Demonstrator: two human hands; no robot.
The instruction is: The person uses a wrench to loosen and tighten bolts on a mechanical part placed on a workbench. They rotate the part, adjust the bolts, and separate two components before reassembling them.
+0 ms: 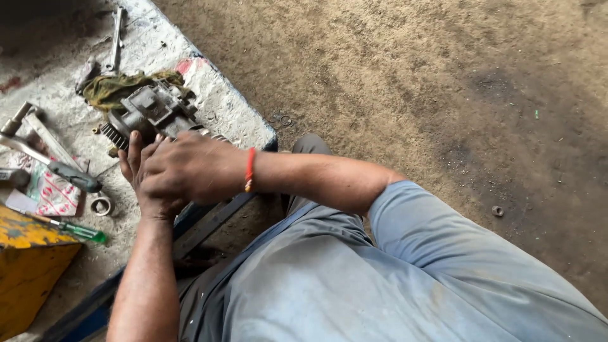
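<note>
The right hand (187,166) sits left of centre in the frame, its back turned up to the camera and its fingers curled down over the near end of a grey metal machine part (149,114); a red thread band (249,170) circles its wrist. Whether those fingers truly clamp the part or only press on it cannot be told, since the palm side is hidden. The left hand (145,190) lies just beneath and to the left, mostly covered by the right one, with its fingertips (131,152) reaching up against the toothed gear (114,135) at the part's lower left end; how far it is open cannot be told either.

The machine part rests in the upper left of the frame on a rough, whitish slab (215,101), partly on an olive-green rag (117,88). Above it lies a spanner (116,39). To the left of the hands lie a long metal handle tool (54,166), a printed red and white wrapper (54,193), a small metal ring (101,205) and a green-handled screwdriver (76,229). A yellow box (25,266) fills the lower left corner. The person's grey-blue sleeve (443,253) takes up the lower right, with the dirt floor (443,82) across the upper right
</note>
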